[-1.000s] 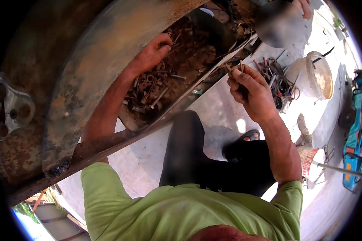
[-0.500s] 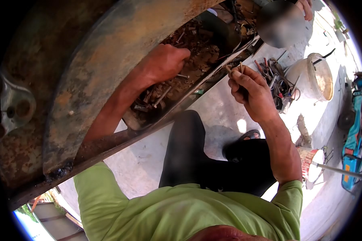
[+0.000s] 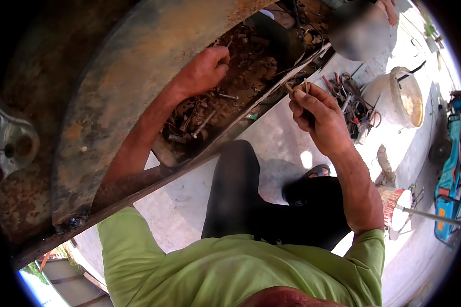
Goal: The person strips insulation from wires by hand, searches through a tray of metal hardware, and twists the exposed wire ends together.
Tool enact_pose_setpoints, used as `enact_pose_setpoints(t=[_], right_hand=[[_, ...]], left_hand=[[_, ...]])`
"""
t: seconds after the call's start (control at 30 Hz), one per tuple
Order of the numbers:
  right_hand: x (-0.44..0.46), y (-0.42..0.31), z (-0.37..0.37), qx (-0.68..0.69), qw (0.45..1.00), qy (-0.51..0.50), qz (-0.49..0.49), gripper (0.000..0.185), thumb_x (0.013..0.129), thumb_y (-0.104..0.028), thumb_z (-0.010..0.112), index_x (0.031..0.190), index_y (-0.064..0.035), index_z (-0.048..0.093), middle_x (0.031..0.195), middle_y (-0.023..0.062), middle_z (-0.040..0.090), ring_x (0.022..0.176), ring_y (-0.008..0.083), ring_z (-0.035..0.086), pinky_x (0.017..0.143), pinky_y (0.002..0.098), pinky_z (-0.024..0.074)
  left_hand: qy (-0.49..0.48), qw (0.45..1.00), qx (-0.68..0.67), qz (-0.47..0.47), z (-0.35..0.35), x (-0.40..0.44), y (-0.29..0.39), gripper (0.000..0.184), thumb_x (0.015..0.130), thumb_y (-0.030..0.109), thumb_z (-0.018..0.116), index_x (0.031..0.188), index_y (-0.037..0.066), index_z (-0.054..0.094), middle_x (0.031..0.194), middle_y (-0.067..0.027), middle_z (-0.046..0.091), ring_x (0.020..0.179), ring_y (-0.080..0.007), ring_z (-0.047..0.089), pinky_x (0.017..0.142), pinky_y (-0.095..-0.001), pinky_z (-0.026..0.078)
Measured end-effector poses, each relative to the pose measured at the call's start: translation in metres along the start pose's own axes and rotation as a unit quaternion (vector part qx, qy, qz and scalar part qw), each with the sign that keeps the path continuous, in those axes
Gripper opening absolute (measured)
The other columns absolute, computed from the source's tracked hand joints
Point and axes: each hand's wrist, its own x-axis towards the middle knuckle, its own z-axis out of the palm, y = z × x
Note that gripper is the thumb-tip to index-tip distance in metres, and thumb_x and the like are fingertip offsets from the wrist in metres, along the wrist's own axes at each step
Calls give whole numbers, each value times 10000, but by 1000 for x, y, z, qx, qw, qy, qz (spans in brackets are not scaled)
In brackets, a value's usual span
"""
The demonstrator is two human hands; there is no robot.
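My left hand [image 3: 205,69] is inside a rusty metal tray [image 3: 164,153] with its fingers curled together. Beside its fingertips is a thin bolt [image 3: 230,42]; I cannot tell whether the fingers grip it. Loose bolts, including a long one [image 3: 204,124] and a shorter one [image 3: 229,96], lie among rusty scraps nearer me. Outside the tray's edge, my right hand [image 3: 315,110] is raised, pinching small thin brownish metal pieces [image 3: 306,85] between thumb and fingers. Their exact kind is too small to make out.
A large rusty curved plate [image 3: 112,77] overhangs the tray on the left. To the right are a heap of hand tools [image 3: 349,100], a white bucket [image 3: 389,100], a red-and-white can [image 3: 394,207] and a teal power tool [image 3: 449,179]. Another person's hand [image 3: 389,10] shows at the top.
My left hand has moved up and left within the tray, toward the thin bolt, uncovering more of the scraps. My right hand stays nearly still with its metal pieces.
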Motion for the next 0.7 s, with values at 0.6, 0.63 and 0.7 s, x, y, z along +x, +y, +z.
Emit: enact_pose_setpoints(t=[0.6, 0.63, 0.7], right_hand=[[-2, 1, 2, -11, 1000, 15, -13, 136, 1026, -213, 539, 976, -89, 561, 773, -19, 509, 597, 48, 365, 520, 201, 263], [-3, 0, 2, -11, 1000, 17, -12, 137, 1027, -213, 538, 977, -88, 564, 772, -19, 511, 594, 47, 365, 520, 200, 262], [-4, -1, 4, -11, 1000, 18, -8, 138, 1027, -212, 536, 979, -87, 569, 770, -19, 514, 587, 46, 365, 519, 198, 260]], left_hand=[[18, 999, 37, 6, -11, 10, 4, 165, 879, 196, 664, 1016, 112, 699, 730, -141, 667, 700, -307, 680, 664, -445, 522], [22, 999, 30, 33, -9, 17, 2, 168, 875, 191, 664, 1019, 115, 701, 741, -140, 672, 712, -305, 684, 671, -445, 525], [4, 998, 36, 57, -7, 28, 7, 176, 863, 178, 664, 1022, 117, 704, 759, -135, 681, 734, -305, 690, 683, -443, 530]])
